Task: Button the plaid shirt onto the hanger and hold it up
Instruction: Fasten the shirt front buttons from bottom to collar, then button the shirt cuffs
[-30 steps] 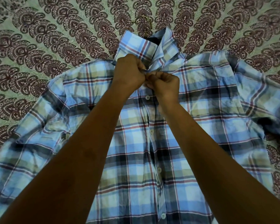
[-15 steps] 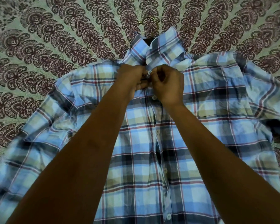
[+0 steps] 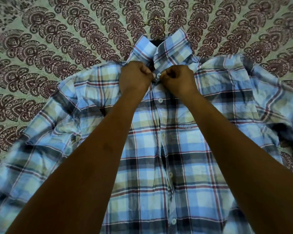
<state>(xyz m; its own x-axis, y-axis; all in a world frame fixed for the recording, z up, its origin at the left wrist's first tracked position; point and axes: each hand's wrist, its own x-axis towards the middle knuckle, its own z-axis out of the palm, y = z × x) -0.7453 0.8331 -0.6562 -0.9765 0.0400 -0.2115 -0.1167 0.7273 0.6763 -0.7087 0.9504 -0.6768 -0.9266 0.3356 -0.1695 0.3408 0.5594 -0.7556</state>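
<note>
A blue, green and dark plaid shirt [image 3: 159, 166] lies flat, front up, on a patterned bedspread, sleeves spread to both sides. Its collar [image 3: 169, 48] stands up at the top. A thin hanger hook [image 3: 156, 22] pokes out beyond the collar; the rest of the hanger is hidden inside the shirt. My left hand [image 3: 135, 78] and my right hand [image 3: 178, 80] are both closed on the shirt's placket just under the collar, pinching the cloth either side of the top white button [image 3: 158, 75]. Several buttons below it run down the front.
The bedspread [image 3: 57, 48], pale green with maroon paisley rows, surrounds the shirt on the far side and left. My forearms cross the shirt's middle and hide part of the front.
The collar halves have come together and the top button now shows between my fingertips. My hands have drawn slightly apart, still at the neck.
</note>
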